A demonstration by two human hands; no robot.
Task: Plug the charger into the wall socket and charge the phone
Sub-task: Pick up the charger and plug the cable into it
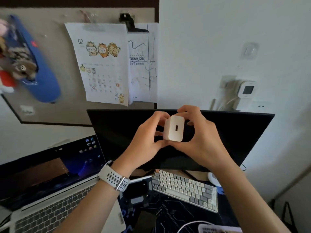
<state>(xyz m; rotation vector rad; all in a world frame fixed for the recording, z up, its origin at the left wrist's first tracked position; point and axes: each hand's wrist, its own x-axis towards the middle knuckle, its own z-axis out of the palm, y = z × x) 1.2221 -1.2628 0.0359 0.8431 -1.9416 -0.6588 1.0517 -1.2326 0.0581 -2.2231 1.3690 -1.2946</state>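
Note:
A white charger block [174, 128] with its USB port facing me is held up in front of the dark monitor [244, 135]. My left hand [148, 140], with a white watch on the wrist, grips its left side. My right hand [200, 133] holds its top and right side. A white wall socket [260, 106] shows on the wall behind the monitor's right corner. A white cable [188, 224] loops at the bottom edge. A dark phone-like slab [136, 188] lies on the desk mat by the keyboard.
An open laptop [50, 179] stands at the left, a small keyboard [185, 189] lies below the monitor. A white wall-mounted device [246, 89] with cables sits above the socket. Papers [101, 64] hang on a pinboard, a blue bag [37, 64] hangs at the left.

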